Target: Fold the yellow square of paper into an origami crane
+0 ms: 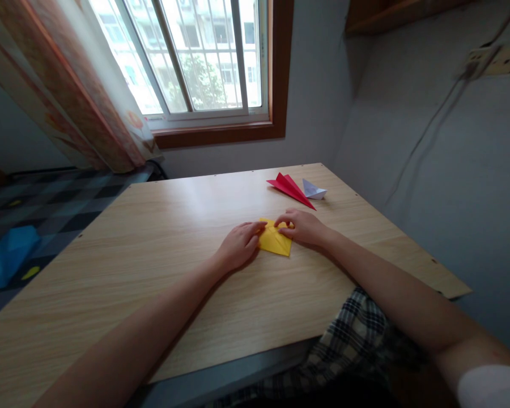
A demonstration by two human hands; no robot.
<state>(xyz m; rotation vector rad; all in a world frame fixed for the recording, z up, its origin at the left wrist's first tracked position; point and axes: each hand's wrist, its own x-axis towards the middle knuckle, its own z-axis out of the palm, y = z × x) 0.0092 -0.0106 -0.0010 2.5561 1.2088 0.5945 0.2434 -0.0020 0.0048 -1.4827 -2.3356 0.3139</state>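
A folded piece of yellow paper (275, 243) lies flat on the wooden table, with crease lines meeting near its middle. My left hand (240, 243) rests over its left edge, fingertips on the paper and the thumb beside them. From the right, my right hand (302, 228) reaches onto the paper's upper right part. Its thumb and index finger curl together there in a pinch at a fold. Exactly how much paper sits between those fingers is too small to make out.
Behind the paper lie a red paper plane (289, 189) and a white paper boat (314, 190). The table (187, 215) reaches back toward the window wall. At left, blue paper (8, 255) lies on a checkered cloth (63, 212). A cable (425, 136) hangs on the right wall.
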